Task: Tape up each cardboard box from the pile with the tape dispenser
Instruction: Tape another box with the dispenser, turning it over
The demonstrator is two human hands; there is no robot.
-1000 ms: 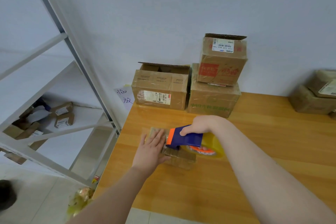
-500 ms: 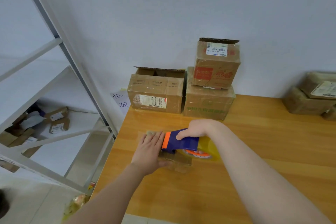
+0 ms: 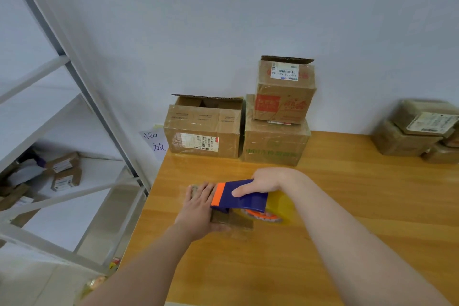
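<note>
While your left hand (image 3: 198,208) lies flat with straight fingers on the one small cardboard box (image 3: 233,222) at lower centre of the frame, your right hand (image 3: 267,180) curls round the single blue-and-orange tape dispenser (image 3: 239,197), whose yellowish roll sits at the box's right end on the wooden table (image 3: 347,194). Count three more boxes against the wall at centre: an open box (image 3: 202,131) with a white barcode label, a sealed box (image 3: 274,146) with green print too blurred to read, and on top of it a red-panelled box (image 3: 284,97) whose label reads, upside down, 159 159 A03 160. A paper note (image 3: 155,141) left of them bears handwritten 临放. Two small labelled boxes (image 3: 65,171) sit on the shelf (image 3: 74,107) at the left; the wrapped parcels (image 3: 409,131) at the right edge are too cropped to count
</note>
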